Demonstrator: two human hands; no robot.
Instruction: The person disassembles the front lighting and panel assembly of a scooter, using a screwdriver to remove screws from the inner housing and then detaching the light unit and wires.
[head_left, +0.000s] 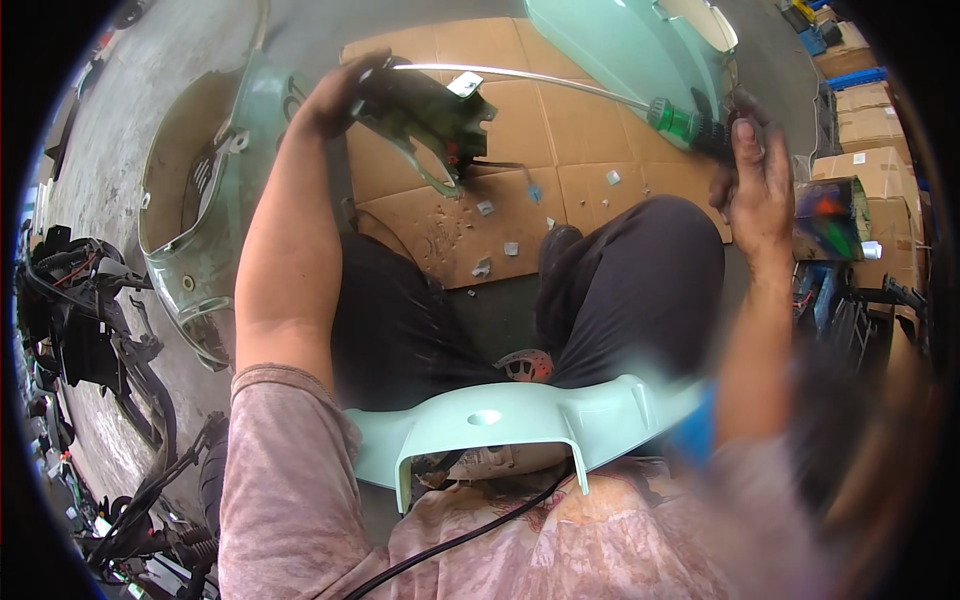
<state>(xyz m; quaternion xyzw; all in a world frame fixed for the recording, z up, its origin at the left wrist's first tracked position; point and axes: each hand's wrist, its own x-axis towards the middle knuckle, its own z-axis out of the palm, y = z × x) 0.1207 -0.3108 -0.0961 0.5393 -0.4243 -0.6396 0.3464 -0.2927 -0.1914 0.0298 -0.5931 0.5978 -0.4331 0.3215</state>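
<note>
Screwdriver (640,103) up high in front of you, its green-and-black handle wrapped in your right hand (752,180), fingers curled round the grip while the long shaft reaches across to your left. Its tip runs toward the dark green-and-black part (430,115) that your left hand (335,95) clutches from the far side, held out over the flattened cardboard (580,160). Exactly where the tip meets that part looks hidden behind a small shiny tab, so you can't tell if it's seated. Little white clips (497,235) lie scattered on the cardboard beyond your knees. A pale mint-green panel (520,415) rests across your lap, with a black cable (470,535) running under it. Another mint body shell (215,250) lies on the concrete floor to your left, near a tangle of black wiring and frame parts (80,310). Cardboard boxes (875,170) stack at your right.
</note>
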